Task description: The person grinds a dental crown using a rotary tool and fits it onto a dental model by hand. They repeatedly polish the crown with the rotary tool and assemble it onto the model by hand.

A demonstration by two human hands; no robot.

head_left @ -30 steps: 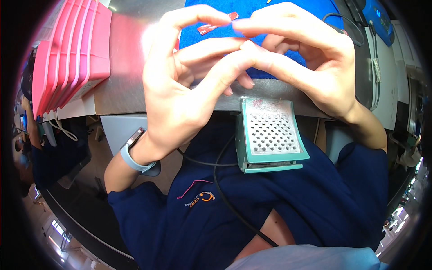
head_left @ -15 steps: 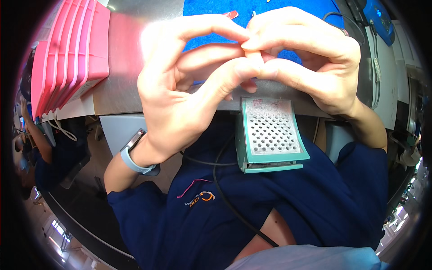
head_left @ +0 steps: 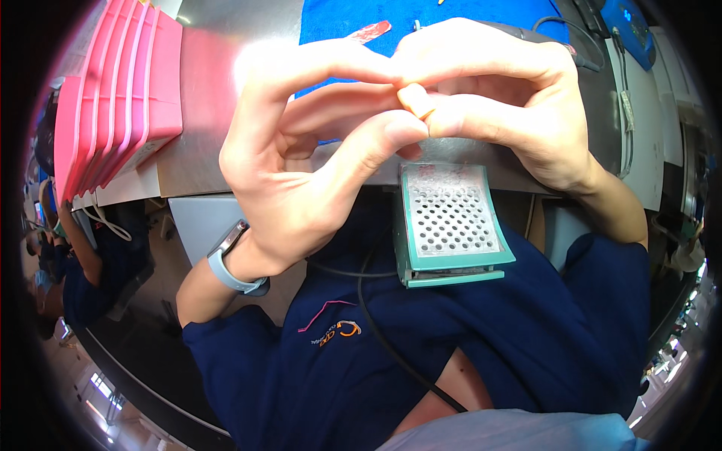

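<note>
My left hand (head_left: pixel 301 143) and my right hand (head_left: pixel 519 98) meet above the near edge of the bench. Between their fingertips is a small pale orange piece (head_left: pixel 416 101), short and smooth; its exact kind I cannot make out. The right thumb and forefinger pinch it from one side. Fingertips of the left hand press at its other side, with the left thumb just below. Below the hands, a green box with a perforated metal top (head_left: pixel 455 218) juts out from the bench edge toward me.
A pink ribbed rack (head_left: pixel 124 98) stands at the left. On the metal bench (head_left: pixel 207 98) lies a blue cloth (head_left: pixel 331 19) with a red and white piece (head_left: pixel 370 31). A blue device (head_left: pixel 630 30) with cables is at the far right. Another person's arm (head_left: pixel 84 244) shows at far left.
Both hands have shifted slightly left, and the fingers have rearranged, so more of the small orange piece shows between them. The red and white piece is more exposed.
</note>
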